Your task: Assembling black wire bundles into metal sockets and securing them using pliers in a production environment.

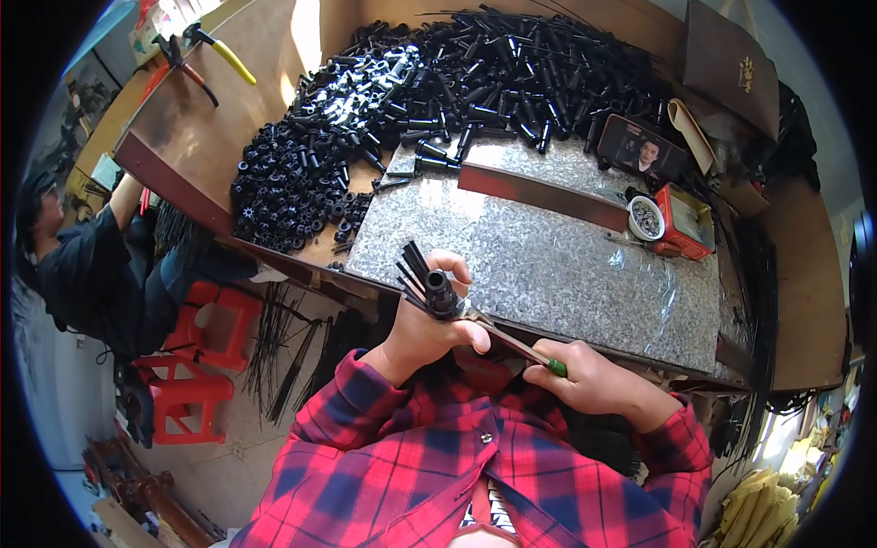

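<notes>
My left hand (429, 329) grips a black plastic hub (439, 290) with several thin black ribs (413, 265) fanning up and left from it. My right hand (589, 376) is closed on a green-handled tool (555, 367) whose metal shaft (498, 331) reaches up-left to the hub. Both hands sit just over the near edge of the shiny metal-covered board (548, 265). My red plaid sleeves fill the bottom of the view.
A big heap of black plastic tubes and hubs (438, 91) covers the wooden table behind the board. A phone (641, 149), a small white cup (647, 217) and a red box (685, 224) stand at right. Pliers (196, 59) lie far left. Another person (82, 265) sits by red stools (196, 356).
</notes>
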The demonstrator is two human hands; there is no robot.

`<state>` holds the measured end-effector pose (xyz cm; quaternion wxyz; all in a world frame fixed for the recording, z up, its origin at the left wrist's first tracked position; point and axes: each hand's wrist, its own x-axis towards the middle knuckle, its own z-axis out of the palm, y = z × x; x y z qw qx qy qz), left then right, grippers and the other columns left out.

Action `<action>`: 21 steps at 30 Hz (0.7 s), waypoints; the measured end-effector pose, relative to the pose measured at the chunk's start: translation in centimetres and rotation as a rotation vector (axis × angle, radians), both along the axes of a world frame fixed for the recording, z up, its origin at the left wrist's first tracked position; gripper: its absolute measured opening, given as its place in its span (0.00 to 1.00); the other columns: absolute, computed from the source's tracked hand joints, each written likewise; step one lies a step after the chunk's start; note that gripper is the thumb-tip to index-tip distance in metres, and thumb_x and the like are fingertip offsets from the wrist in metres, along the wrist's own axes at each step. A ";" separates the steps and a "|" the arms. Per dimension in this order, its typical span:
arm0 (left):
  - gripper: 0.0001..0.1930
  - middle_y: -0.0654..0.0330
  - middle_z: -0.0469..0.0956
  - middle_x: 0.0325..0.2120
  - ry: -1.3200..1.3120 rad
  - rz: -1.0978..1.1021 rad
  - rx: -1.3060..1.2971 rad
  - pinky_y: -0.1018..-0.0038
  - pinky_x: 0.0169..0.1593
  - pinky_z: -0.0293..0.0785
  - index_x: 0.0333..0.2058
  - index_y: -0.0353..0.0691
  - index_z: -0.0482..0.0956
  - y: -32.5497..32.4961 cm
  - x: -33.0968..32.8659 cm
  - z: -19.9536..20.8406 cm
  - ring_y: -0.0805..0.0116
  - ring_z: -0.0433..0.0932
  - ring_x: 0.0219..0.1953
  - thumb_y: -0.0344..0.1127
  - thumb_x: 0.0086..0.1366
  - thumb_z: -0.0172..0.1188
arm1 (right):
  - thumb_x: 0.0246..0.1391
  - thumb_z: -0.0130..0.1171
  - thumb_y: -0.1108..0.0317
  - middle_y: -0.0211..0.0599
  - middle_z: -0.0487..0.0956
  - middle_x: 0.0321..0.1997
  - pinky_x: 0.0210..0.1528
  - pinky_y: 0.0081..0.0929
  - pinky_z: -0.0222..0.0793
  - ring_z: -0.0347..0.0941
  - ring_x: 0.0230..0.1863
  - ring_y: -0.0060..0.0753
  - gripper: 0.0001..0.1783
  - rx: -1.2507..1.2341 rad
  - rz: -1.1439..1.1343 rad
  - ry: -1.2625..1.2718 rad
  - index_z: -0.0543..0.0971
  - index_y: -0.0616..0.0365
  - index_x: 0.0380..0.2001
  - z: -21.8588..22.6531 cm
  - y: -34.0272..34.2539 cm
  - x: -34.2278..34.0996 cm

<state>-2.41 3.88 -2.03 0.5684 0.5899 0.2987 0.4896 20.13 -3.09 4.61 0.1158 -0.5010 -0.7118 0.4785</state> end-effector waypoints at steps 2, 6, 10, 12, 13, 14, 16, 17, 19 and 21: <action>0.43 0.72 0.63 0.20 0.011 -0.009 0.020 0.84 0.23 0.55 0.41 0.41 0.60 0.0 -0.2 -0.1 0.84 0.63 0.21 0.55 0.30 0.75 | 0.58 0.56 0.59 0.51 0.72 0.20 0.25 0.36 0.62 0.69 0.21 0.46 0.16 -0.008 0.013 0.058 0.71 0.63 0.28 -0.4 0.0 -0.2; 0.44 0.71 0.63 0.20 -0.010 -0.048 0.045 0.84 0.22 0.55 0.41 0.41 0.60 0.2 -0.3 -0.2 0.84 0.63 0.20 0.57 0.29 0.73 | 0.58 0.56 0.58 0.51 0.72 0.19 0.25 0.37 0.62 0.69 0.21 0.49 0.17 -0.031 -0.002 0.021 0.71 0.62 0.27 -0.1 -0.2 -0.2; 0.46 0.74 0.61 0.15 -0.033 -0.124 -0.025 0.85 0.22 0.54 0.41 0.41 0.59 0.3 -0.4 0.8 0.84 0.61 0.18 0.61 0.27 0.72 | 0.54 0.59 0.60 0.49 0.71 0.23 0.25 0.39 0.64 0.70 0.24 0.52 0.16 0.260 -0.017 -0.120 0.69 0.61 0.28 -0.3 -1.0 0.4; 0.48 0.75 0.60 0.12 0.001 -0.170 -0.135 0.86 0.24 0.54 0.40 0.40 0.59 0.2 -0.7 2.7 0.85 0.60 0.17 0.64 0.25 0.70 | 0.48 0.62 0.61 0.45 0.71 0.24 0.26 0.41 0.67 0.72 0.27 0.51 0.16 0.584 -0.031 -0.286 0.68 0.59 0.29 -0.1 -1.2 1.1; 0.48 0.75 0.60 0.12 0.002 -0.168 -0.136 0.86 0.24 0.54 0.40 0.40 0.59 0.2 -0.7 2.7 0.85 0.60 0.17 0.64 0.25 0.70 | 0.48 0.62 0.61 0.45 0.71 0.24 0.26 0.41 0.67 0.72 0.27 0.51 0.16 0.584 -0.029 -0.285 0.68 0.59 0.29 0.5 -1.1 1.2; 0.48 0.76 0.60 0.12 0.015 -0.172 -0.100 0.86 0.24 0.54 0.40 0.40 0.58 0.3 -0.7 2.5 0.85 0.60 0.17 0.65 0.25 0.70 | 0.48 0.62 0.61 0.44 0.70 0.24 0.26 0.40 0.67 0.72 0.26 0.50 0.16 0.654 -0.031 -0.367 0.68 0.59 0.28 1.0 -1.0 1.3; 0.47 0.75 0.59 0.13 0.011 -0.197 -0.052 0.84 0.25 0.54 0.39 0.42 0.57 0.4 -0.7 1.7 0.85 0.59 0.18 0.61 0.25 0.73 | 0.49 0.62 0.60 0.41 0.69 0.21 0.25 0.38 0.66 0.70 0.23 0.46 0.16 0.780 -0.026 -0.486 0.67 0.58 0.26 1.3 -0.9 1.5; 0.47 0.75 0.59 0.13 0.010 -0.195 -0.053 0.84 0.25 0.54 0.39 0.42 0.57 0.3 -0.6 1.5 0.85 0.59 0.18 0.61 0.25 0.73 | 0.49 0.62 0.60 0.41 0.69 0.21 0.25 0.38 0.66 0.70 0.23 0.46 0.16 0.780 -0.024 -0.486 0.67 0.58 0.26 1.5 -0.9 1.4; 0.46 0.74 0.58 0.15 -0.109 -0.244 -0.174 0.83 0.25 0.53 0.38 0.44 0.56 0.0 -0.1 1.8 0.84 0.58 0.19 0.55 0.23 0.76 | 0.50 0.60 0.58 0.39 0.67 0.20 0.24 0.37 0.65 0.69 0.22 0.43 0.16 0.842 -0.007 -0.533 0.68 0.58 0.25 2.4 -0.9 1.3; 0.45 0.73 0.56 0.18 -0.111 -0.259 -0.134 0.82 0.25 0.52 0.36 0.45 0.56 0.2 -0.1 1.0 0.83 0.58 0.20 0.50 0.22 0.78 | 0.51 0.59 0.58 0.38 0.67 0.20 0.24 0.36 0.65 0.69 0.21 0.41 0.16 0.872 0.003 -0.572 0.68 0.58 0.25 3.1 -1.0 1.3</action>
